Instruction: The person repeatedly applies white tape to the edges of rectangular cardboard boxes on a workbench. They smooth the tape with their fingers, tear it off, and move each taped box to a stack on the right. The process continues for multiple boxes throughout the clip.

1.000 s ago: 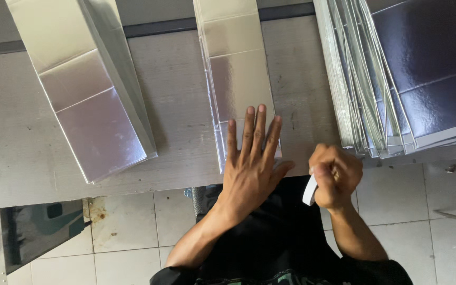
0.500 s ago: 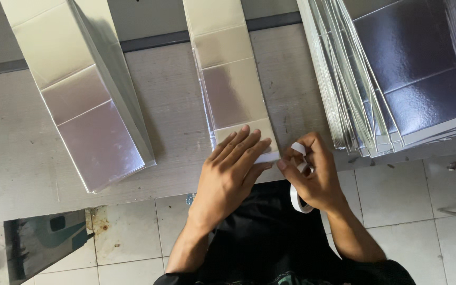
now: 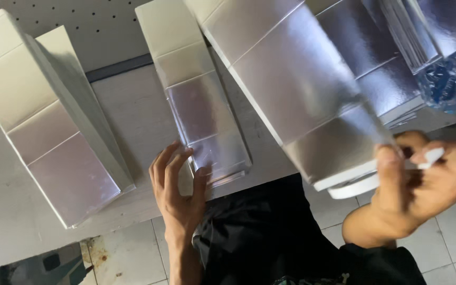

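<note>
Since half a second ago my right hand (image 3: 423, 182) has come off the tabletop edge and lifted a silver foil-faced sheet (image 3: 296, 89); its fingers are now pinched on the sheet's near corner at the lower right of the frame, with a white strip (image 3: 431, 157) caught between them too. My left hand (image 3: 178, 182) has slid left, and its fingers lie spread and flat, tips resting on the near end of the narrow silver sheet (image 3: 201, 113) in the middle, gripping nothing. So I judge that one sheet is now picked from the pile and in the air.

The lifted sheet runs long from my pinch up towards the upper centre of the frame, tilted. The narrow sheet lies flat on the tabletop (image 3: 127, 121), long axis pointing away from me. A folded silver stack (image 3: 48, 126) sits at the left, more sheets (image 3: 397, 63) at the upper right beside a crumpled clear bottle (image 3: 444, 84).
</note>
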